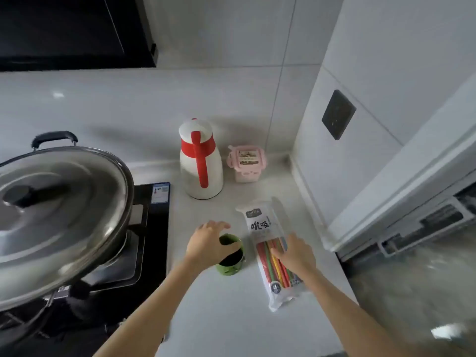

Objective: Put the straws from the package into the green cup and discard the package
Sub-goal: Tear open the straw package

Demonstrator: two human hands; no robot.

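A green cup (pixel 230 267) stands upright on the white counter, its dark inside showing. My left hand (pixel 208 243) hovers over its rim with fingers spread and holds nothing. Just right of the cup lies a white plastic straw package (pixel 260 224) with black lettering; several coloured straws (pixel 270 264) show through its clear lower half. My right hand (pixel 296 255) rests flat on the package's lower half, fingers apart, covering part of the straws. Whether the package is sealed I cannot tell.
A white thermos jug with a red handle (pixel 201 161) and a pink-lidded container (pixel 246 163) stand behind. A large steel wok lid (pixel 59 210) sits on the black stove (pixel 152 228) at left. A wall (pixel 342 176) and the counter edge lie to the right.
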